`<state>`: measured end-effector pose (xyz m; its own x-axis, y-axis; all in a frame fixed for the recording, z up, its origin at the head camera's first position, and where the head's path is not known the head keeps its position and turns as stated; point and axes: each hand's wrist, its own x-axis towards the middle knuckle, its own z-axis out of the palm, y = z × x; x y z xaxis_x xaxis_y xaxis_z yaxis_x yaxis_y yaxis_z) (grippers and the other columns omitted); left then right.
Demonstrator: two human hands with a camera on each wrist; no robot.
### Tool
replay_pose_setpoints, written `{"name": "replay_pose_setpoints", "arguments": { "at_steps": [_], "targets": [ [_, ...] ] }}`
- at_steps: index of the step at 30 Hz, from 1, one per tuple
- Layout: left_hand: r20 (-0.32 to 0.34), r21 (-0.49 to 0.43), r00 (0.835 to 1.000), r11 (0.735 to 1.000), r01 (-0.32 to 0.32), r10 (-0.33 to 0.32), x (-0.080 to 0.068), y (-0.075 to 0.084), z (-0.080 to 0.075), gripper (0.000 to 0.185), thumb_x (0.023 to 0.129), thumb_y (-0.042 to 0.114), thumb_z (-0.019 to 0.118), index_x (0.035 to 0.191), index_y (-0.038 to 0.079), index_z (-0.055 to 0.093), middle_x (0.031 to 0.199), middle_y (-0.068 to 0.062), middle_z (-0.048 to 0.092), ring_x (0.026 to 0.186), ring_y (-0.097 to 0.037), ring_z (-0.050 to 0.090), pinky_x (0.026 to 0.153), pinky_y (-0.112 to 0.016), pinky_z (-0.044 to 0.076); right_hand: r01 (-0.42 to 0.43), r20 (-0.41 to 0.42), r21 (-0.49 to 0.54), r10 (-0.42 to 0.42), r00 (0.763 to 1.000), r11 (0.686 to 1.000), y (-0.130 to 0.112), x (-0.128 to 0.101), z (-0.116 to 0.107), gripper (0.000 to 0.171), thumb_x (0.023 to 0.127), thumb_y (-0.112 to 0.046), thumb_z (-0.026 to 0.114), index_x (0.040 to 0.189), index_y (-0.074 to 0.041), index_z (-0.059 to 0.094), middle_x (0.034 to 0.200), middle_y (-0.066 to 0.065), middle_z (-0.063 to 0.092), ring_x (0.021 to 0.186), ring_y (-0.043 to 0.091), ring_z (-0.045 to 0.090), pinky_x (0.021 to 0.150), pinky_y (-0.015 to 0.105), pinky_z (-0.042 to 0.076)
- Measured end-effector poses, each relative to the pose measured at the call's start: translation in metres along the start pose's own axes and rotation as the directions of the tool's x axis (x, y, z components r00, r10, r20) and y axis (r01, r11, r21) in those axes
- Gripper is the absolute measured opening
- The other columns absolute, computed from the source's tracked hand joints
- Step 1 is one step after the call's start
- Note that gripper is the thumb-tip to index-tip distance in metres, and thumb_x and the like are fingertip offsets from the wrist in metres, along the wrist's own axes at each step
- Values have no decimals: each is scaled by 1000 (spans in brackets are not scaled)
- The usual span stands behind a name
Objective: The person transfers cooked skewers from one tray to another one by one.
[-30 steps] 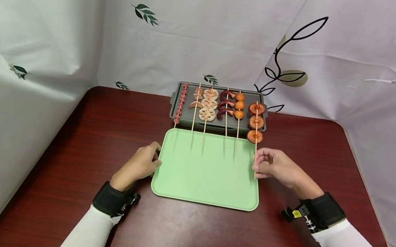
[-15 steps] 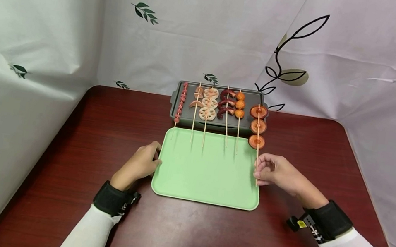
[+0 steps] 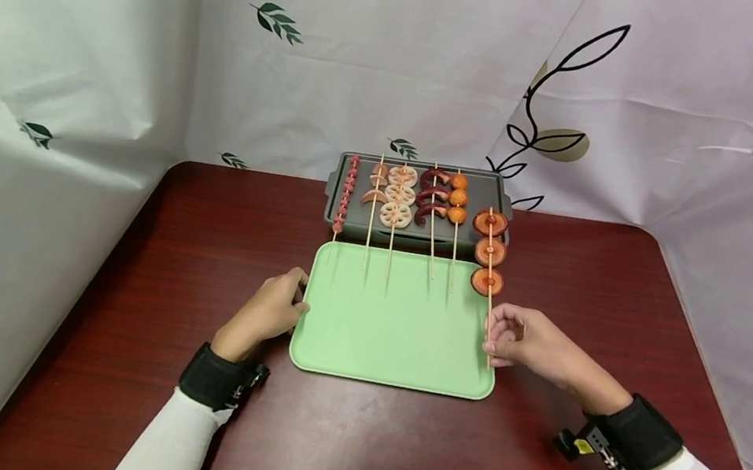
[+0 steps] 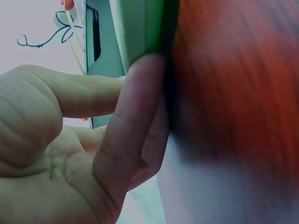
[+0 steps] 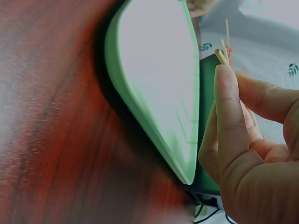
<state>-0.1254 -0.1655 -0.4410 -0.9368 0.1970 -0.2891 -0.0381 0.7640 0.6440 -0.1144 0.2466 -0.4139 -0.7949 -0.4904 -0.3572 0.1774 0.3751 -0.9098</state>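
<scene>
My right hand [image 3: 527, 338] pinches the lower stick of a skewer [image 3: 491, 252] with three brown-rimmed round slices, like mushroom caps. The skewer slants over the right edge of a light green tray [image 3: 399, 333], its upper slice overlapping the grill pan's front right corner. In the right wrist view the stick's end [image 5: 220, 56] pokes out between thumb and finger. At the tray's left edge, my left hand [image 3: 269, 304] holds the rim between thumb and fingers. The left wrist view shows the fingertips [image 4: 145, 70] right on the tray's edge.
Behind the tray stands a dark grill pan [image 3: 469, 239]. Several skewers lie on it: small pink pieces [image 3: 345, 195], peach-coloured wedges [image 3: 375, 197], lotus root slices [image 3: 396, 215], octopus tentacles [image 3: 434, 193] and orange balls [image 3: 458, 197]. Their sticks reach over the tray. A patterned cloth [image 3: 386, 54] hangs behind the table [image 3: 222, 215].
My right hand has drawn the mushroom skewer back toward me and slightly right, partly off the grill pan. The left hand has stayed at the tray's edge.
</scene>
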Motion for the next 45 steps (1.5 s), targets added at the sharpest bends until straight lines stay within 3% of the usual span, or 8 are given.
{"name": "replay_pose_setpoints", "arguments": {
  "at_steps": [21, 34, 45],
  "targets": [
    [0, -9, 1000, 1000, 5, -5, -1, 2, -1, 37, 95, 8, 59, 129, 1, 46, 94, -15, 58, 61, -18, 58, 53, -28, 50, 4, 52, -14, -4, 999, 1000, 8, -23, 14, 33, 89, -7, 68, 106, 13, 48, 85, 12, 58, 76, 18, 67, 70, 44, 60],
    [4, -13, 1000, 1000, 13, -13, -2, 1, -1, 39, 95, 9, 59, 130, 1, 45, 98, -16, 58, 62, -17, 59, 54, -28, 51, 52, 98, 16, -54, 994, 998, 14, -32, 27, 31, 88, -2, 67, 104, 16, 47, 81, 9, 58, 74, 14, 66, 67, 42, 61],
    [4, -9, 1000, 1000, 12, -12, -3, 3, 0, 39, 95, 9, 60, 130, 1, 45, 98, -15, 58, 62, -17, 59, 53, -28, 51, -12, 124, 51, 6, 992, 999, 21, -37, 33, 35, 87, -6, 69, 103, 16, 47, 82, 9, 58, 75, 15, 65, 68, 38, 61]
  ]
}}
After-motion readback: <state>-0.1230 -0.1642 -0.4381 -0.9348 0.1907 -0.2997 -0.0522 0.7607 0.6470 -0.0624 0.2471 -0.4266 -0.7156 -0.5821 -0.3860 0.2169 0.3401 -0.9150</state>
